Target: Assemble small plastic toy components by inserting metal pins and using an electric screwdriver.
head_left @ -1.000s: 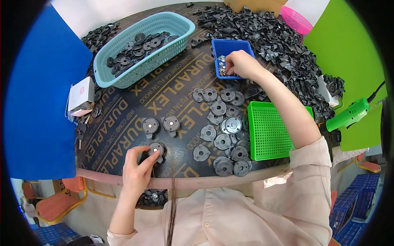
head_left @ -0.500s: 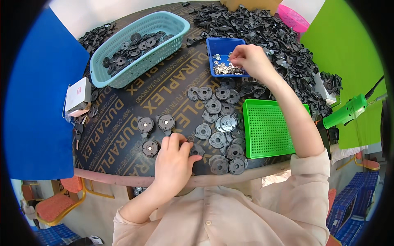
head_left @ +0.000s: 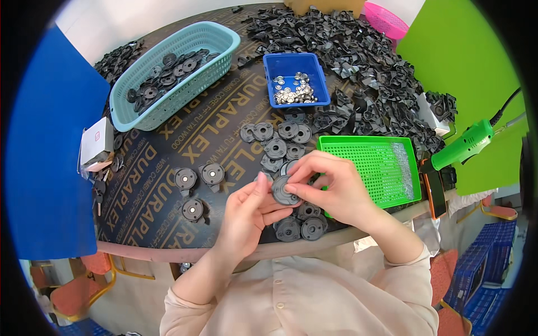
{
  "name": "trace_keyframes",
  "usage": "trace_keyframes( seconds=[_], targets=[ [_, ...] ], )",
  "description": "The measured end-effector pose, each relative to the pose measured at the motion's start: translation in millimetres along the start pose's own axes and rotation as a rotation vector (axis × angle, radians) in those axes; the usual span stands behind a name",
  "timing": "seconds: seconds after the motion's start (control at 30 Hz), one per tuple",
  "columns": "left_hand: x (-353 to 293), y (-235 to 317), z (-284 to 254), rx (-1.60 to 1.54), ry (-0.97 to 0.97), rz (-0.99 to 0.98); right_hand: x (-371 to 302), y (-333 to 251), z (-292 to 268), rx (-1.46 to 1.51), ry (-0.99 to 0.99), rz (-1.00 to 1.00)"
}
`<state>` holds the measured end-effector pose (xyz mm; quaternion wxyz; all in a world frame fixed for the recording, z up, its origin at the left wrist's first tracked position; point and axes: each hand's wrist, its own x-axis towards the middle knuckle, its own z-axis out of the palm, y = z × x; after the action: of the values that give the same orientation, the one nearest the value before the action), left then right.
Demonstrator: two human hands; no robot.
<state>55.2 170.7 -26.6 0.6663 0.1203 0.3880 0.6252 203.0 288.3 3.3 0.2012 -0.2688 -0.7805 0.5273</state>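
Observation:
Over the near part of the table, my left hand (head_left: 242,217) holds a round dark grey plastic disc (head_left: 282,195) between thumb and fingers. My right hand (head_left: 342,193) is closed in a pinch at the disc's middle; whatever its fingertips hold is hidden. Left of my hands lie three similar discs (head_left: 192,210), each with a small shiny centre. A cluster of discs with open centre holes (head_left: 276,148) lies beyond and under my hands. Farther back, a blue bin (head_left: 324,81) contains small round metal parts (head_left: 294,96).
A green perforated tray (head_left: 367,147) with tiny silvery pieces sits at right, partly behind my right hand. Beyond it are a phone (head_left: 435,193) and a green power screwdriver (head_left: 465,144). A pale blue basket (head_left: 185,103) of discs stands back left. Black plastic parts (head_left: 358,67) are heaped back right.
My right hand has come back from the blue bin to my left hand. The left hand has lifted a disc off the table and turned palm up. The view has shifted slightly.

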Motion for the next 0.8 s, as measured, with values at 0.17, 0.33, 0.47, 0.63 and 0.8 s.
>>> trace_keyframes(
  seconds=[0.17, 0.33, 0.47, 0.63, 0.8],
  targets=[
    [0, -3, -4, 0.017, 0.031, -0.068, 0, 6, 1, 0.054, -0.054, 0.017],
    [-6, 4, 1, 0.066, 0.09, -0.159, 11, 16, -21, -0.219, 0.082, -0.151],
    [-10, 4, -5, 0.006, 0.113, -0.091, 42, 47, -94, -1.013, 0.374, -0.16],
    [-11, 6, -6, -0.094, 0.09, -0.08, 53, 75, -133, -1.052, 0.132, -0.063],
    [-12, 6, -6, -0.13, 0.065, -0.076, 45, 68, -136, -1.08, 0.079, -0.188]
  ],
)
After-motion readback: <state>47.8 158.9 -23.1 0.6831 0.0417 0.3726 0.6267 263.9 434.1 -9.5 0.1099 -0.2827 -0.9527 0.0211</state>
